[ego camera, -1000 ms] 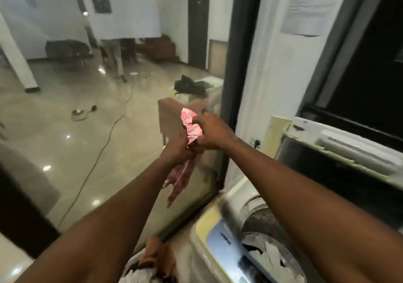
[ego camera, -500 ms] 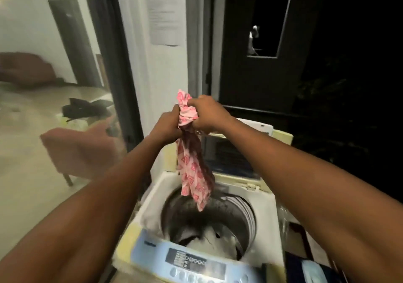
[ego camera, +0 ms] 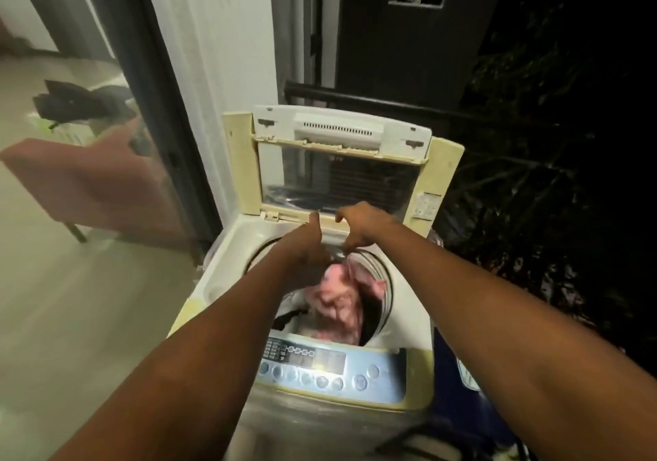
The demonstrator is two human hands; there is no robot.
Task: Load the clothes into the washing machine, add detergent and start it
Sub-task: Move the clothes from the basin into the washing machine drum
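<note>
A white and cream top-loading washing machine (ego camera: 227, 247) stands below me with its lid (ego camera: 337, 172) folded upright at the back. A pink patterned cloth (ego camera: 337, 304) lies in the drum, on top of white and dark clothes. My left hand (ego camera: 305, 247) hovers over the drum's far rim, thumb raised, fingers spread, holding nothing. My right hand (ego camera: 359, 226) is beside it, fingers curled downward and apart, just above the cloth. The blue control panel (ego camera: 327, 364) with its round buttons faces me at the front.
A white wall (ego camera: 213, 69) and a dark door frame (ego camera: 153, 87) stand left of the machine. Behind glass is a pinkish chair (ego camera: 89, 183). A dark blue object (ego camera: 458, 371) sits against the machine's right side. Dark foliage fills the right.
Both hands let go of the pink cloth, which dropped into the drum. The view swung from the glass wall down onto the machine.
</note>
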